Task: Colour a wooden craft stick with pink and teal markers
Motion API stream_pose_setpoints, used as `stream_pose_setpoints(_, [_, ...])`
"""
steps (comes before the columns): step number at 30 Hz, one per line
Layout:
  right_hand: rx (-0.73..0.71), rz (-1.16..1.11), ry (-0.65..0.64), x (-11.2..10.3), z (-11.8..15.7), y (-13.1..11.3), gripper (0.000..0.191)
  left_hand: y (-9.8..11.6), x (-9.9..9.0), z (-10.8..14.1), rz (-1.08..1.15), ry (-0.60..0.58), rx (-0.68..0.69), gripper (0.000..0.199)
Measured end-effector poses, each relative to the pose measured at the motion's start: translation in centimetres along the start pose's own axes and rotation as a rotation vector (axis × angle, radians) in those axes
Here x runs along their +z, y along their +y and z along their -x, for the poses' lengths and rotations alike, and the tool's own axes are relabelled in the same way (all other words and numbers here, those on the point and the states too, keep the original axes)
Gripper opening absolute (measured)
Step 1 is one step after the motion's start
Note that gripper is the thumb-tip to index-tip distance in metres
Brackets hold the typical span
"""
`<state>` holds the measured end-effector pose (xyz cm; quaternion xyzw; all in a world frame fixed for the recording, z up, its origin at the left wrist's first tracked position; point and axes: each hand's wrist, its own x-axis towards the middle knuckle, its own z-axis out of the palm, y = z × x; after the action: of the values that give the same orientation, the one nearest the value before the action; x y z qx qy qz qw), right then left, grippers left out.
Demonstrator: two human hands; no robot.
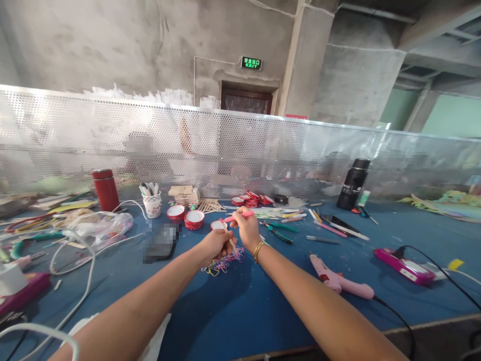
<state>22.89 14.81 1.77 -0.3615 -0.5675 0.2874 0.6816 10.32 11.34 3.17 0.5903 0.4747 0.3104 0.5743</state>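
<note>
My left hand is closed on a flat wooden craft stick, which slants up between my two hands. Pinched in my right hand is a pink pen, its tip close to the upper end of the stick. Just beyond the hands stands a small round red tin with a white inside, partly hidden. Beneath them lies a heap of colourful rubber bands. Two more red round tins sit farther left.
A phone, paper cup and red flask stand left. Green-handled pliers, a pink glue gun, a purple power strip and a black flask are right. A perforated metal screen borders the blue table.
</note>
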Motion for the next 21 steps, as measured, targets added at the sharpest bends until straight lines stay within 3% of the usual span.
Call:
stream_pose_setpoints(15, [-0.006,0.0,0.036,-0.06,-0.04,0.08,0.02,-0.06,-0.05,-0.01,0.01,-0.003,-0.007,0.034])
stream_pose_setpoints(21, [0.004,-0.005,-0.007,-0.07,0.08,-0.04,0.021,-0.22,-0.08,-0.17,0.023,-0.003,0.004,0.031])
